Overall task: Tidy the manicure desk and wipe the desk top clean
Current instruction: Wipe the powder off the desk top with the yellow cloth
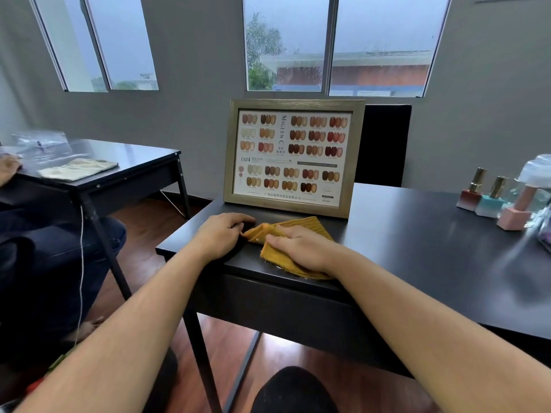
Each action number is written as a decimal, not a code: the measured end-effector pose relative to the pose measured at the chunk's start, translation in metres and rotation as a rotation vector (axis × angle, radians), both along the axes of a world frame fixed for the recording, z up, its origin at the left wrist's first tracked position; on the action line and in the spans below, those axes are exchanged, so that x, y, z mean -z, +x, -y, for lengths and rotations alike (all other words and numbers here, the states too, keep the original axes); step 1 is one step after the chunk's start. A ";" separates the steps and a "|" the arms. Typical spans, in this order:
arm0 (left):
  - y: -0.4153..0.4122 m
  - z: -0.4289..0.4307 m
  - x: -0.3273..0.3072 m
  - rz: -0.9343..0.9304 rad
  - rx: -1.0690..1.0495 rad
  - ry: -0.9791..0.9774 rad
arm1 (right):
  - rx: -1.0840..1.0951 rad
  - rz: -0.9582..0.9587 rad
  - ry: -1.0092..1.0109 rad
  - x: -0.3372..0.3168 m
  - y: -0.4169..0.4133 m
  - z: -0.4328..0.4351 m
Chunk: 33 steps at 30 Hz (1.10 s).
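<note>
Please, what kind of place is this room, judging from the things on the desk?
Most likely a nail salon or manicure workstation: a framed nail colour chart stands on the black desk, and three nail polish bottles stand on the same desk.

A framed chart (pixel 293 158) stands upright at the back left of the desk (pixel 417 234), with a chair (pixel 384 144) behind it on the far side. A cloth (pixel 301 225) lies on the desk top just in front of it. The right hand (pixel 301 248) rests on the cloth and the left hand (pixel 222 234) sits just left of it at its corner. Three bottles (pixel 492 201) stand together near the desk's right end, and a second table (pixel 134 156) off to the left bears a folded cloth (pixel 79 169).
</note>
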<state>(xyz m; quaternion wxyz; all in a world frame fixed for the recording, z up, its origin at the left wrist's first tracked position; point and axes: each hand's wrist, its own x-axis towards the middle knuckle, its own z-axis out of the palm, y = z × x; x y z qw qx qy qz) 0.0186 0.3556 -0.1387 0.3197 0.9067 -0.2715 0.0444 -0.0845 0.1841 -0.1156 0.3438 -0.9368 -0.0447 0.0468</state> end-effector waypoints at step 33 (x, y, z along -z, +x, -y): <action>0.004 -0.001 0.002 -0.018 -0.054 0.004 | -0.204 0.060 0.109 0.003 -0.022 0.017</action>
